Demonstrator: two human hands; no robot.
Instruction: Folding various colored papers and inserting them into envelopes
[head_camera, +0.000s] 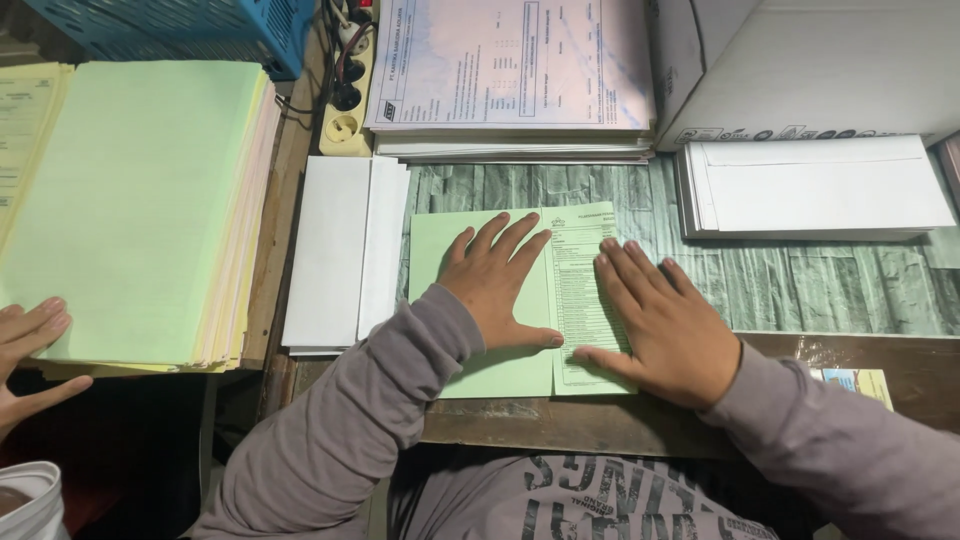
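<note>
- Tabletop (800, 290) — grey-green plank pattern, white envelope stacks (340, 250) alongside.
- Green sheet (440, 240) — folded, printed face showing.
- Left hand (500, 285), right hand (665, 325) — spread flat, pressing it.

Tall green paper stack (130, 200), white envelopes (335, 250), power strip (347, 100), blue crate (200, 30), cardboard box (810, 65).

2 envelope stacks (345, 250) (820, 185), 2 paper stacks (130, 210) (510, 70), 1 green form (500, 370), 1 power strip (345, 100).

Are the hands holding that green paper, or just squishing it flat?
Nothing is gripped. Both palms press a folded green sheet flat on the desk: the left hand on its blank part, the right hand on the printed flap.
</note>
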